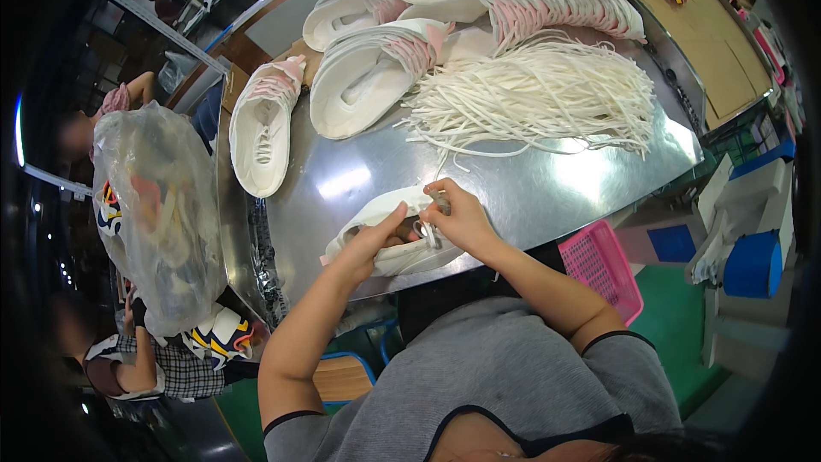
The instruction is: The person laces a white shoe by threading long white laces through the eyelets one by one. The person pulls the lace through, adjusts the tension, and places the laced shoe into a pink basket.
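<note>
A white shoe upper (389, 210) lies on its side at the near edge of the shiny metal table (530, 188). My left hand (375, 241) holds its lower side with the thumb across the opening. My right hand (457, 216) pinches a white lace (438, 192) at the eyelets on top of the shoe. A big heap of loose white laces (547, 98) is spread just beyond my hands.
Several white and pink shoe uppers (368, 77) are stacked at the table's far side, one white shoe (261, 133) alone at the left. A clear plastic bag (158, 205) hangs at left, near another person. A pink basket (603, 265) sits below right.
</note>
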`<state>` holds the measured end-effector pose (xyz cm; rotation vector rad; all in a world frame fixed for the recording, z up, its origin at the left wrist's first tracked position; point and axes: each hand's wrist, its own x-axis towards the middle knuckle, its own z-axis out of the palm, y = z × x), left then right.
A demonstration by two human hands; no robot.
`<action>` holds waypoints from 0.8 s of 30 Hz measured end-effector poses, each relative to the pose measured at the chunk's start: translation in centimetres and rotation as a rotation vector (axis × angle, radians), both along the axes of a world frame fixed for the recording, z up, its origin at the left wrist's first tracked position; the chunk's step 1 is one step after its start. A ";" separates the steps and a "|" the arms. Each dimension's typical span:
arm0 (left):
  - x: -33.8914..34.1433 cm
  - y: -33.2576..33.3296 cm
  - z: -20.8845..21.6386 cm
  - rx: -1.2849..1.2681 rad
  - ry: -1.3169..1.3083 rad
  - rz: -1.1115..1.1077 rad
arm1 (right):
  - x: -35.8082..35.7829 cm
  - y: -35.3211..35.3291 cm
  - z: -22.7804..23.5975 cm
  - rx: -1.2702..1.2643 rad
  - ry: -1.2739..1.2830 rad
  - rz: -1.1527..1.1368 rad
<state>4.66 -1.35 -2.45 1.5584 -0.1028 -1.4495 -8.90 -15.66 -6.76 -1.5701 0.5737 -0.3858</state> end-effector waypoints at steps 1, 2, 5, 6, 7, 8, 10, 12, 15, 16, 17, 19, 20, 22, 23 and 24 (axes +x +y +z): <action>-0.3 -0.4 -0.2 -0.002 -0.002 -0.009 | -0.1 -0.1 0.0 0.007 0.021 0.005; -0.7 -0.6 -0.3 -0.032 -0.145 0.004 | -0.1 -0.2 0.0 0.014 0.042 0.009; -2.2 -0.1 -1.0 -0.088 -0.354 0.063 | -0.4 -0.3 0.2 -0.152 0.117 0.070; -2.6 -0.1 -1.0 -0.072 -0.460 0.098 | -0.6 -0.2 0.6 -0.156 0.116 0.066; -3.2 -0.2 -0.9 -0.056 -0.565 0.139 | -0.8 -0.2 0.9 -0.153 0.120 0.070; -3.7 -0.5 -0.6 -0.038 -0.586 0.181 | -1.0 -0.1 1.1 -0.178 0.118 0.083; -4.2 -0.4 -0.7 -0.115 -0.615 0.206 | -1.3 0.0 1.7 -0.197 0.120 0.103; -4.6 0.0 -1.0 -0.191 -0.643 0.230 | -1.5 0.1 2.3 -0.255 0.136 0.144; -4.7 0.1 -1.3 -0.226 -0.683 0.240 | -2.9 0.4 2.5 -0.265 0.040 0.126; -4.8 0.0 -1.2 -0.234 -0.709 0.243 | -3.3 0.3 2.4 -0.268 0.043 0.121; -4.9 -0.1 -1.1 -0.242 -0.734 0.245 | -3.7 0.1 2.2 -0.305 0.055 0.119; -4.8 0.0 -1.0 -0.238 -0.753 0.236 | -4.1 -0.2 2.2 -0.347 0.067 0.111; -4.8 0.1 -1.0 -0.231 -0.775 0.231 | -4.2 -0.4 2.4 -0.391 0.046 0.143; -4.9 0.1 -1.0 -0.247 -0.793 0.215 | -4.1 -0.7 2.8 -0.440 0.023 0.171; -4.9 0.1 -1.0 -0.257 -0.811 0.202 | -3.9 -0.8 3.1 -0.444 0.039 0.173; -4.9 0.0 -1.0 -0.263 -0.815 0.200 | -3.7 -0.9 3.2 -0.448 0.056 0.175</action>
